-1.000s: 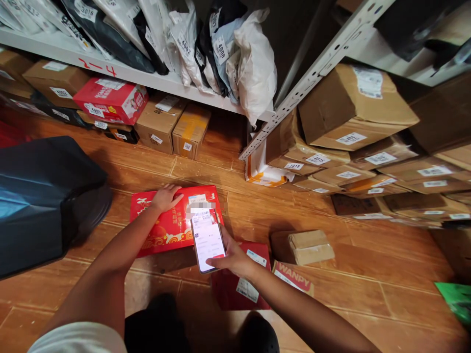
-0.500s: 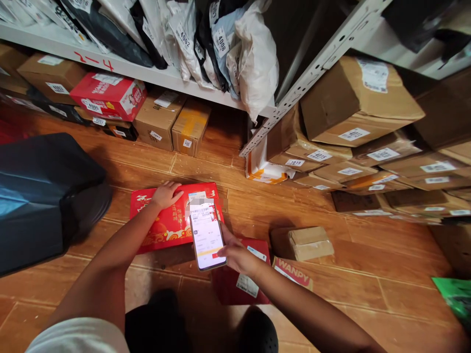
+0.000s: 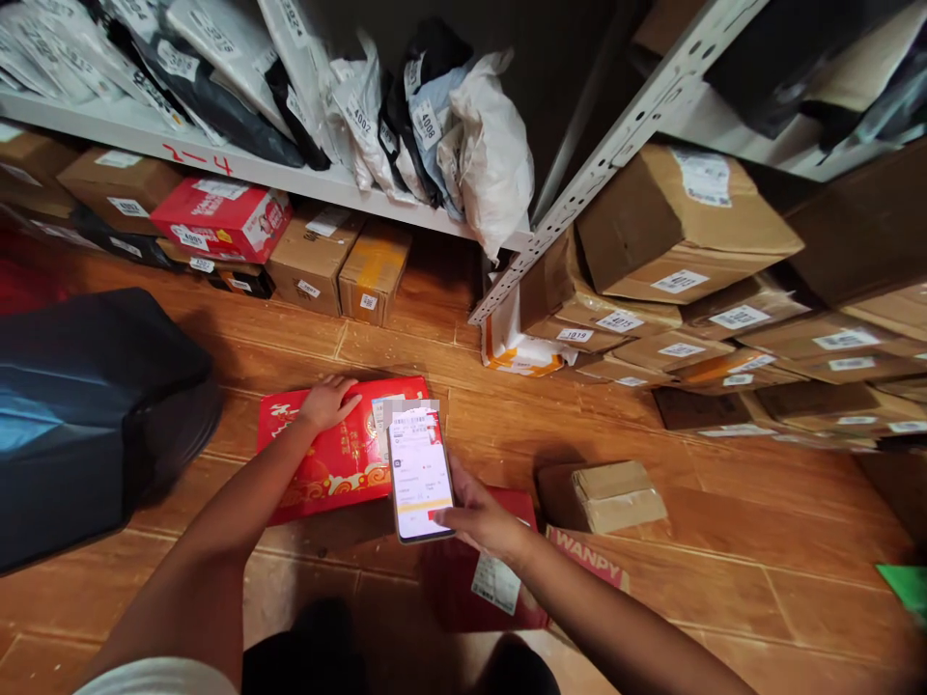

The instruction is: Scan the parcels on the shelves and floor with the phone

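A lit smartphone [image 3: 421, 473] is gripped in my right hand [image 3: 478, 510], its thumb on a red button low on the screen. The phone hovers over the right end of a red gift box [image 3: 333, 463] with gold and white print, covering part of the white label [image 3: 381, 425] there. My left hand [image 3: 327, 403] lies with its fingers spread on top of that box, near its far edge. Below my right forearm is a dark red box [image 3: 463, 589] with a white label, partly hidden by the hand and arm.
A small brown carton [image 3: 604, 495] and a WANPY box [image 3: 590, 555] lie on the wood floor to the right. Ahead, a white metal shelf [image 3: 290, 179] holds labelled bags, with cartons beneath. More cartons [image 3: 681, 222] are stacked at right. A dark bag-like object [image 3: 79, 415] stands at left.
The phone has shifted slightly right relative to the red box, and more of the box's label shows. My left hand keeps its place on the box. The camera view has tilted a little.
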A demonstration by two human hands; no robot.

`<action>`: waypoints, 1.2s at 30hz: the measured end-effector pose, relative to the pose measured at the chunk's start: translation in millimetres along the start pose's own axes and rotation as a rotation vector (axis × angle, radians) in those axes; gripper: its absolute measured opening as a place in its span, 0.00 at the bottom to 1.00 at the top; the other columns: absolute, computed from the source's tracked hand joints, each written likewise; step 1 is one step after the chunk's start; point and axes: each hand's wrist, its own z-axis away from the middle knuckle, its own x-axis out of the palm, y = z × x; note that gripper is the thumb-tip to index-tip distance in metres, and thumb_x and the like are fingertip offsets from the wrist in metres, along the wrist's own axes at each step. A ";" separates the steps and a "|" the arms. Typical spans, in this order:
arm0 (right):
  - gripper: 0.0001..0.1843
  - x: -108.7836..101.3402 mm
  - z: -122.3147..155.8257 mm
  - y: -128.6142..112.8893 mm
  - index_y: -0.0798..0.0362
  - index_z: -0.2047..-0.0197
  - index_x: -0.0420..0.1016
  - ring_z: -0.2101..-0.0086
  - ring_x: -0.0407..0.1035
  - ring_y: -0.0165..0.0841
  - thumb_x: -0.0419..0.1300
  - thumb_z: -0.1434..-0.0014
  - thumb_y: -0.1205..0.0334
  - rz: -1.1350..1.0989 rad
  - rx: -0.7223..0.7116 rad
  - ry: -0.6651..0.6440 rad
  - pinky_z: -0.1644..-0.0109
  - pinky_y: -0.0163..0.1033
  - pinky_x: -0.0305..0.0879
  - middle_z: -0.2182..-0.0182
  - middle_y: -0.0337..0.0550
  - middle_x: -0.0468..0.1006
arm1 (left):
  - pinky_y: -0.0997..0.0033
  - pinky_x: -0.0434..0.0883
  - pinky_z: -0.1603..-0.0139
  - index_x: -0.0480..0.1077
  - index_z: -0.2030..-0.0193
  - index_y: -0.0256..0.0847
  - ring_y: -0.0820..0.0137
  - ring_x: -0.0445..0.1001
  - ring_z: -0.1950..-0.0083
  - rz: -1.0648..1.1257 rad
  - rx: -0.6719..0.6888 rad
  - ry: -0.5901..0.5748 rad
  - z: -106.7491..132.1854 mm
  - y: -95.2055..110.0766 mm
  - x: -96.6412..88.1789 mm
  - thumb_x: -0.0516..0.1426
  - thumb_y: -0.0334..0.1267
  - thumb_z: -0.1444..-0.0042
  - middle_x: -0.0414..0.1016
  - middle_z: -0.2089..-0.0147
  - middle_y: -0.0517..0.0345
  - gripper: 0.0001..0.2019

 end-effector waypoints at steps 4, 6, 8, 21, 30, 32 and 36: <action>0.44 -13.1 17.4 -26.5 0.38 0.37 0.60 0.44 0.67 0.44 0.72 0.54 0.65 0.108 -0.043 0.035 0.40 0.53 0.61 0.40 0.41 0.70 | 0.59 0.66 0.40 0.70 0.43 0.36 0.59 0.71 0.44 -0.012 0.004 0.003 0.3 -1.4 -0.4 0.45 0.51 0.34 0.75 0.46 0.46 0.25; 0.44 -19.0 31.6 -43.7 0.36 0.35 0.58 0.44 0.67 0.42 0.71 0.51 0.65 0.165 -0.067 0.059 0.40 0.52 0.61 0.40 0.40 0.71 | 0.59 0.67 0.40 0.70 0.43 0.36 0.59 0.71 0.44 -0.009 0.008 -0.007 0.1 -2.7 -1.3 0.44 0.52 0.34 0.75 0.46 0.46 0.26; 0.43 -21.5 47.2 -59.1 0.35 0.34 0.57 0.46 0.69 0.40 0.70 0.49 0.65 0.203 -0.081 0.090 0.41 0.51 0.62 0.42 0.40 0.73 | 0.59 0.67 0.39 0.70 0.42 0.35 0.58 0.71 0.44 -0.001 0.017 -0.015 -0.1 -4.0 -2.5 0.43 0.52 0.34 0.75 0.45 0.45 0.27; 0.44 -33.6 82.5 -57.7 0.36 0.35 0.53 0.51 0.73 0.41 0.71 0.49 0.60 0.189 -0.214 0.182 0.45 0.51 0.66 0.48 0.40 0.76 | 0.47 0.65 0.41 0.64 0.37 0.36 0.50 0.67 0.41 -0.047 0.027 0.033 -3.7 2.9 -9.3 0.43 0.54 0.36 0.70 0.41 0.39 0.30; 0.44 -48.8 79.2 -47.1 0.37 0.37 0.58 0.47 0.70 0.43 0.72 0.54 0.63 0.095 -0.209 0.282 0.40 0.54 0.63 0.43 0.42 0.73 | 0.43 0.48 0.30 0.61 0.36 0.36 0.48 0.59 0.33 0.118 0.732 -0.317 -4.7 145.7 23.9 0.63 0.60 0.57 0.62 0.33 0.37 0.45; 0.45 -52.1 79.7 -44.2 0.36 0.36 0.57 0.46 0.70 0.44 0.72 0.54 0.63 0.062 -0.192 0.286 0.40 0.56 0.61 0.42 0.42 0.72 | 0.38 0.46 0.31 0.67 0.42 0.37 0.47 0.64 0.37 0.088 0.734 -0.343 -7.9 162.4 34.4 0.66 0.55 0.61 0.67 0.38 0.38 0.39; 0.44 -61.9 83.5 -39.5 0.35 0.36 0.59 0.43 0.68 0.46 0.72 0.52 0.61 0.090 -0.178 0.314 0.39 0.57 0.61 0.39 0.44 0.70 | 0.34 0.49 0.34 0.72 0.50 0.40 0.50 0.68 0.43 0.033 0.558 -0.290 -16.8 167.1 37.6 0.61 0.56 0.54 0.73 0.46 0.43 0.28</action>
